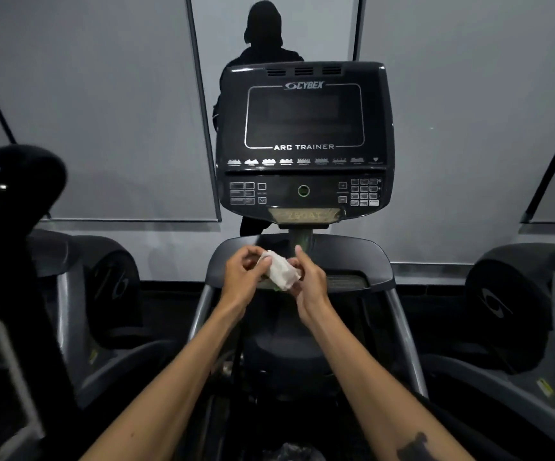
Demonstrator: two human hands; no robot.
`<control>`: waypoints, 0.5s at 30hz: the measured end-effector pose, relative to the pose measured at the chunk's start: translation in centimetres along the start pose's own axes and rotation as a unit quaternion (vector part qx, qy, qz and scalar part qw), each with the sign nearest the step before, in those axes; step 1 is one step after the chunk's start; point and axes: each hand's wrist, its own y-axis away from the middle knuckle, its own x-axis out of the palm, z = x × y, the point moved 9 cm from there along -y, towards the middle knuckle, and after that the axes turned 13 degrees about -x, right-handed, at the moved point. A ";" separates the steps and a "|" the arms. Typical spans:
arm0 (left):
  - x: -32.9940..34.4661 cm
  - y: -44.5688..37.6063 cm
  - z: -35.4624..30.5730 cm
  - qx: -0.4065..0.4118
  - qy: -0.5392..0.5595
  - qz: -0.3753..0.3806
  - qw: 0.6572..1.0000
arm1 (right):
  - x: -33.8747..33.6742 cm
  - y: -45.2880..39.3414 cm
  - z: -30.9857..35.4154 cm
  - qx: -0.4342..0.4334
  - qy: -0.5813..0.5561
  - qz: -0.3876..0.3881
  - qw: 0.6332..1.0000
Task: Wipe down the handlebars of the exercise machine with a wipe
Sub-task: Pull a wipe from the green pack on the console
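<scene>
Console (304, 141): "CYBEX", "ARC TRAINER"

I'm in a gym. A Cybex Arc Trainer console (304, 141) stands straight ahead of me, with more of the same grey machines to my left (96, 294) and right (509, 301), all facing a wall of dark windows (103, 111).

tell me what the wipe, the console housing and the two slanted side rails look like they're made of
Wipe: soft white tissue or nonwoven cloth, matte, crumpled into folds between the left hand and right hand.
Console housing: likely moulded plastic, dark with a slight sheen along its top edge.
Side rails: probably metal tubing, smooth silver-grey with long highlights; painted plastic can't be ruled out.
</scene>
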 end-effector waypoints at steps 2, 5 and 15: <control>-1.6 1.1 -2.6 0.037 -0.036 -0.002 0.999 | 2.2 1.4 1.2 0.006 -0.003 0.027 1.000; -4.6 3.0 -6.8 0.086 -0.079 -0.043 0.992 | 5.4 3.7 2.9 0.012 0.003 0.062 0.998; -12.0 8.1 -14.4 0.010 0.171 -0.014 0.985 | 13.9 9.9 8.4 -0.006 -0.062 0.025 0.998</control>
